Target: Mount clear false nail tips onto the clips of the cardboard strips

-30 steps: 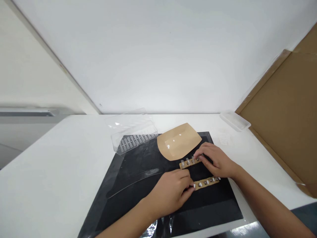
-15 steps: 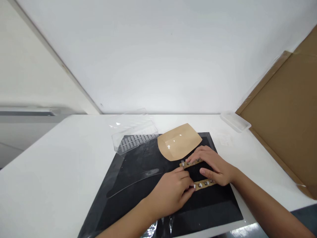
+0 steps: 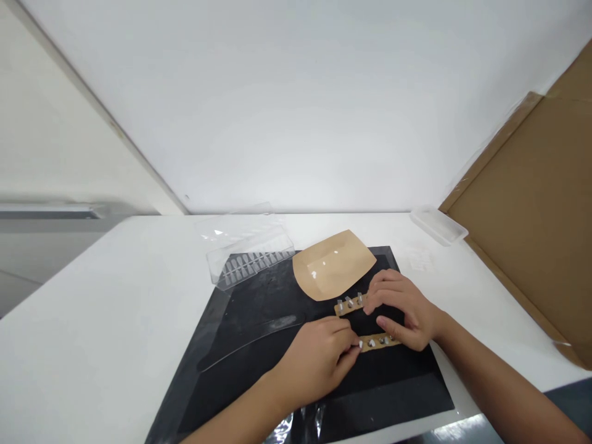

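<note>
Near strip (image 3: 378, 343): narrow, tan, set with dark studs and small white pieces; lies on the right half of a black mat (image 3: 393, 385), itself laid on a white worktop (image 3: 92, 314). Left hand (image 3: 319, 354): thumb and forefinger together, grip pinched on the strip's left end. Right hand (image 3: 404, 308): arched over the space between two strips, grip loose — thumb spread away from the fingers; the near strip's right end is covered. Far strip (image 3: 345, 309): tan, roughly parallel, clear pieces (image 3: 349, 302) standing along it; right end behind the right fingers, contact unclear. Curved dark item (image 3: 263, 333): slim, flat on the mat — kind cannot be told. Tan sheet (image 3: 342, 274): beyond the far strip, across the mat's far edge, bearing a few white specks. Clear box (image 3: 277, 237): left of the sheet, over the mat's far left corner, holding rows of nail-shaped pieces (image 3: 247, 265). Translucent tray (image 3: 439, 227): far right, beside a cardboard panel (image 3: 531, 216). White wall (image 3: 296, 111): behind everything.
</note>
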Action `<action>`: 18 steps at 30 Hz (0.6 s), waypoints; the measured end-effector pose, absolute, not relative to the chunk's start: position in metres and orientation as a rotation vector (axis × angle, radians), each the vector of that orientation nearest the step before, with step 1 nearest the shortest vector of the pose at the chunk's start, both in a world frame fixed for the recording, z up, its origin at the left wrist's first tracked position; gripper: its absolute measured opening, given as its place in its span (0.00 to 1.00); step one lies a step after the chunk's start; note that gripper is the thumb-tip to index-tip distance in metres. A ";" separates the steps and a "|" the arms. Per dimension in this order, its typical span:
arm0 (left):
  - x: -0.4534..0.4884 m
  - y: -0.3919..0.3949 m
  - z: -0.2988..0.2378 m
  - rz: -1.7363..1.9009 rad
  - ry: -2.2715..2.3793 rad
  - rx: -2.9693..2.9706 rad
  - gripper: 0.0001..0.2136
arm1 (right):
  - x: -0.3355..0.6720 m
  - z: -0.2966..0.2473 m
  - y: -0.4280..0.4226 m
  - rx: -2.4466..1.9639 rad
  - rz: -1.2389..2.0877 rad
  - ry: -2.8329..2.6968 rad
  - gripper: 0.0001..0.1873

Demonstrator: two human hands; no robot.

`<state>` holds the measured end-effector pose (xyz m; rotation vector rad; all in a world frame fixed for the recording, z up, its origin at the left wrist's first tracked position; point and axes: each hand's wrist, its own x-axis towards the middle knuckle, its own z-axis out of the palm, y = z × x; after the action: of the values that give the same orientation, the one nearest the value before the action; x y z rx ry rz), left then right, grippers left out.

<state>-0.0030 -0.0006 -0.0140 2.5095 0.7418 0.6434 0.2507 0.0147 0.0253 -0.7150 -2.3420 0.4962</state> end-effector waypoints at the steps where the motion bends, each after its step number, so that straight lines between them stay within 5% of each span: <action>1: -0.003 -0.001 -0.014 0.659 0.758 2.496 0.08 | 0.251 0.026 0.014 -0.721 0.493 -2.355 0.07; 18: -0.004 0.001 -0.012 0.849 0.695 2.606 0.11 | 0.236 0.016 0.001 -0.829 0.485 -2.567 0.11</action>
<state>-0.0045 0.0014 -0.0124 2.6061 0.6946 0.8494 0.2359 0.0014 0.0159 -0.8292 -2.5674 0.4847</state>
